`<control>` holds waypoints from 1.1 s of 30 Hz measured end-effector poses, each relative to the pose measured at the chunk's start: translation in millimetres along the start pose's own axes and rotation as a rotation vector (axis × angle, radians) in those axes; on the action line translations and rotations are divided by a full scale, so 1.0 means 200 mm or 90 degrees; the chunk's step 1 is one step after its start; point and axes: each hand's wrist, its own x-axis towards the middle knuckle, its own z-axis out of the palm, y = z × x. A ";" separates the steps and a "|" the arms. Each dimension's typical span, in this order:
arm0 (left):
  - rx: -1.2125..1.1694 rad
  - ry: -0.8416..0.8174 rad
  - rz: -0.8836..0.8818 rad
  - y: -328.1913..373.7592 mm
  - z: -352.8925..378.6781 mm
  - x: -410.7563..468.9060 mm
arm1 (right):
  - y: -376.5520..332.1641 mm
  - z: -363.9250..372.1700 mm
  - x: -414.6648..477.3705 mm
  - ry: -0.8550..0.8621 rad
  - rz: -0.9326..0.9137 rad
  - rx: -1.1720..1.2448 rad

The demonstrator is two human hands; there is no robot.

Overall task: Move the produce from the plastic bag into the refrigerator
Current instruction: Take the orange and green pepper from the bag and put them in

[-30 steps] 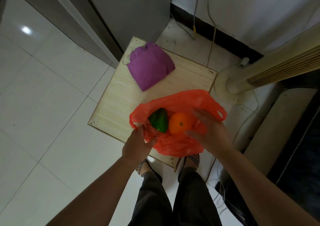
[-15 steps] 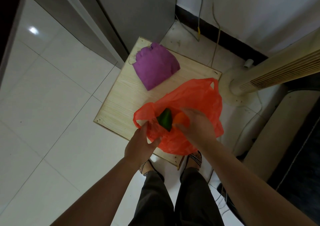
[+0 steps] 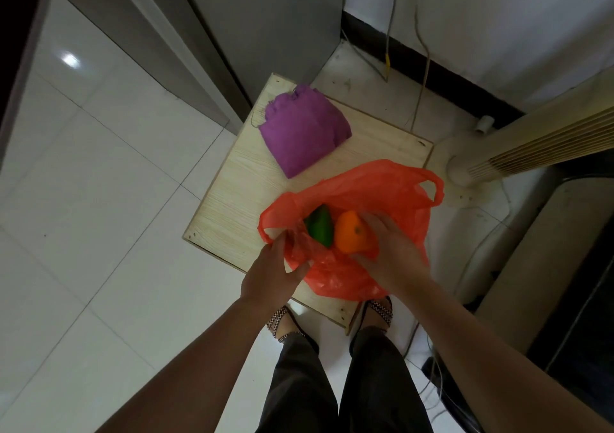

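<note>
Head view: your left hand pinches open the thin red plastic bag on the pale wooden table so your right hand, fingers curled, grips the round orange fruit inside.

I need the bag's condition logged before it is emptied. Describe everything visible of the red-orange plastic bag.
The plastic bag is thin, red-orange, slightly see-through and crinkled, with a loop handle sticking out at its far right. It lies slumped on the near part of the pale wooden table, with its mouth open upward. A green pepper and an orange show inside. The left hand pinches its near left rim. The right hand is in the mouth, with its fingers round the orange.
</note>
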 end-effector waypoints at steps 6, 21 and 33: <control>-0.041 0.055 0.007 0.08 -0.17 -0.04 | -0.09 -0.11 0.06 0.088 -0.052 0.028; -0.223 0.169 0.126 0.38 -0.39 -0.14 | -0.21 -0.24 -0.14 0.155 -0.105 0.165; -0.280 0.149 0.084 0.32 -0.41 -0.05 | -0.24 -0.20 -0.12 0.133 -0.132 0.192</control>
